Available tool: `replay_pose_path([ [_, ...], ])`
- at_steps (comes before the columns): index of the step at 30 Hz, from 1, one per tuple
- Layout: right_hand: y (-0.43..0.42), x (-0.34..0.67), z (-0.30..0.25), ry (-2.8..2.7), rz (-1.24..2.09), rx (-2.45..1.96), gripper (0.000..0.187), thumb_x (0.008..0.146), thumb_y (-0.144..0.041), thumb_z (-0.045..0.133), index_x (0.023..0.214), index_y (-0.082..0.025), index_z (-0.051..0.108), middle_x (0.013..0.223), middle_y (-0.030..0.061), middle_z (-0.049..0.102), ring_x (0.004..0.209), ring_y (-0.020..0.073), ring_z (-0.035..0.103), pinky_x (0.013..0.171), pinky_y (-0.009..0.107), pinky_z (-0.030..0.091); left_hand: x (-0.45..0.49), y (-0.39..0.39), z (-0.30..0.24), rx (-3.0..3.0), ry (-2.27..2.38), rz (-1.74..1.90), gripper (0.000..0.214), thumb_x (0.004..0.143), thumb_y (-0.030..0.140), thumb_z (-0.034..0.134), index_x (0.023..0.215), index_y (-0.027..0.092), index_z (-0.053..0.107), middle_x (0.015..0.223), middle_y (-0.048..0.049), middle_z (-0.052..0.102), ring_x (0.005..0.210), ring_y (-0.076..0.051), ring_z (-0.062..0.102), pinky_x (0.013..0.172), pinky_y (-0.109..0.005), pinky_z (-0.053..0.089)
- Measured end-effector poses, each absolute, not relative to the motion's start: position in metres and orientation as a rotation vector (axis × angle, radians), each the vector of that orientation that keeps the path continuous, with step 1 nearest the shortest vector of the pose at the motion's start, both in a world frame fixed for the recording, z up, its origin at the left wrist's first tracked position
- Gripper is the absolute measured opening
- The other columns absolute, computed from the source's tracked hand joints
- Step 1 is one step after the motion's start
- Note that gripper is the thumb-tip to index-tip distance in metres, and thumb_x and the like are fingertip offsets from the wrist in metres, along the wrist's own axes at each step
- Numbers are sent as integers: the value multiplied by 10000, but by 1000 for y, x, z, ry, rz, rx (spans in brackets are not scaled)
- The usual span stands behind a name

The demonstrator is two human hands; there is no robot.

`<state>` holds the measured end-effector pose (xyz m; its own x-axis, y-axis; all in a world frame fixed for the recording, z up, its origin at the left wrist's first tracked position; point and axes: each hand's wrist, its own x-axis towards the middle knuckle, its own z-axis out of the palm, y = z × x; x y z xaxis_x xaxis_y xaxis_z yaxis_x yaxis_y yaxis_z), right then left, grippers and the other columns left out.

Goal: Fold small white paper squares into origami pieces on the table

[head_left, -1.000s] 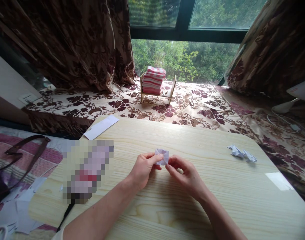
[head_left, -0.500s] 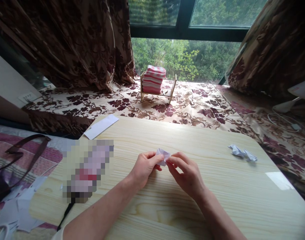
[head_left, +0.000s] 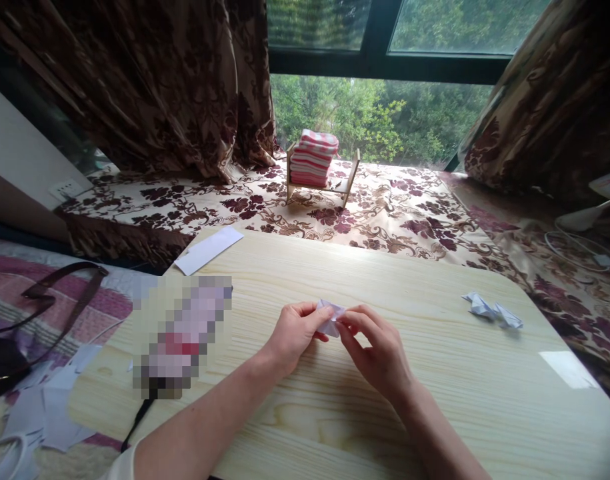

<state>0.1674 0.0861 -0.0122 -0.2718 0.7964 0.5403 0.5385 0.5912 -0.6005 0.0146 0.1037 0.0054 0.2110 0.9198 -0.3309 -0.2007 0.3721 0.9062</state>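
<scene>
Being pinched: folded paper, between both hands.
Left hand: being clamped on its left edge.
Right hand: being clamped on its right edge.

Well right of the fingers a crumpled paper lies on the worktop, a white slip beyond-left, striped cloths far beyond.

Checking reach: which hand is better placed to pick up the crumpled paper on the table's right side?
Probably the right hand: the crumpled paper lies on its side; the left hand, also pinching the folded paper, is farther.
</scene>
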Motion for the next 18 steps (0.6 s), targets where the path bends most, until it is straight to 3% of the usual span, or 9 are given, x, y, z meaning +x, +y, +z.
replay_pose_path([
  [8,85,165,-13,-1853,425,-1141,66,863,-129,532,853,-186,563,738,12,564,595,104,499,554,231,418,16,102,1,877,1040,951,217,704,312,695,719,101,742,652,-53,683,619,-135,566,564,-226,434],
  [18,85,164,-10,-1776,462,-1252,111,847,-183,536,737,-197,531,652,-10,531,549,108,450,534,241,387,20,99,5,856,997,989,225,701,320,705,760,109,758,709,-53,709,698,-153,594,696,-251,443],
])
